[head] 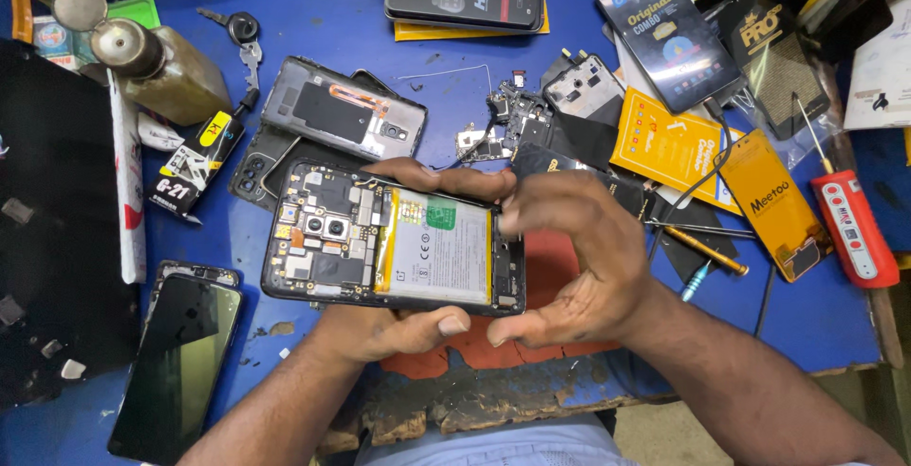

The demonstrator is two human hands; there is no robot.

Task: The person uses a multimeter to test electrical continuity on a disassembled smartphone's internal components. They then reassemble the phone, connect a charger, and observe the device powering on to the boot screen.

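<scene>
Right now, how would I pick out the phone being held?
On the blue table, look at the middle, between the left hand and right hand. The opened phone there shows bare circuitry and a pale battery, unlike the closed dark-screened phone lower left.

Two hands [569, 267], one opened phone [394, 238], two keys [245, 39].

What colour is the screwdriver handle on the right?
The screwdriver handle is red with a white label, seen best in the head view.
</scene>
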